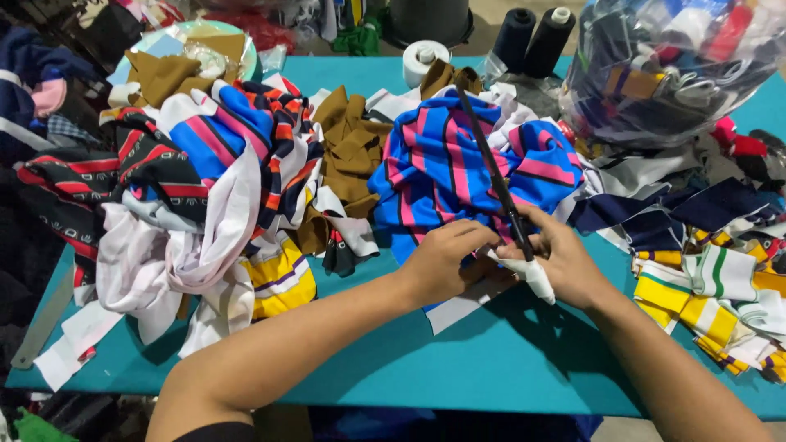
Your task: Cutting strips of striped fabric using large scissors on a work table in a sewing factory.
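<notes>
fingers (479,237) of both hands pinch white cloth (536,278) (striped scraps (458,155) crowd behind).

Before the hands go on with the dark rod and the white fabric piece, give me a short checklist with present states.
1. Right hand grips long dark rod: ok.
2. Left hand steadies small white fabric piece: ok.
3. Rod's tip position inside the white piece: cannot tell.
4. Blue-and-pink striped cloth lies behind the hands, under the rod: ok.
5. Bare teal table near the wrists: ok.
</notes>
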